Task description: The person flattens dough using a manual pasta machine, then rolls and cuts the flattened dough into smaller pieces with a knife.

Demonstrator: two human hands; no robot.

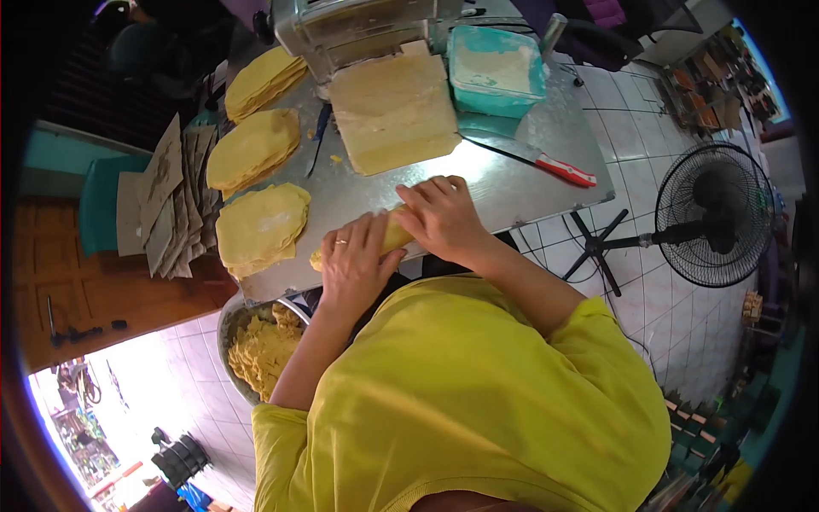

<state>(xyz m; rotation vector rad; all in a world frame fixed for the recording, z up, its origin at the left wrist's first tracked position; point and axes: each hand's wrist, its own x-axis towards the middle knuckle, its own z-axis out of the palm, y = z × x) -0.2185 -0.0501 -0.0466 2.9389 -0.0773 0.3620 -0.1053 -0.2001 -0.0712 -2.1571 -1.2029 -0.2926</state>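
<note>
A thick roll of yellow dough (397, 232) lies on the metal table (546, 194) near its front edge. My left hand (354, 252), with a ring on one finger, covers the roll's left part. Over its right end curls my right hand (439, 218). The palms and the roll's underside are hidden. Just beyond my hands lies a wide flat sheet (394, 119), pale with a yellower front part, in front of a metal machine (305, 38). Flat yellow dough sheets sit in three stacks at the left: a far stack (266, 81), a middle stack (253, 152) and a near stack (263, 224).
A red-handled knife (566, 169) rests near the table's right edge, by a turquoise tub (495, 98) of pale powder. A dark-handled tool (321, 126) lies by the stacks. Below left stands a bowl (224, 346) of crumbly dough. Cardboard pieces (171, 200) lean left; a fan (712, 213) stands right.
</note>
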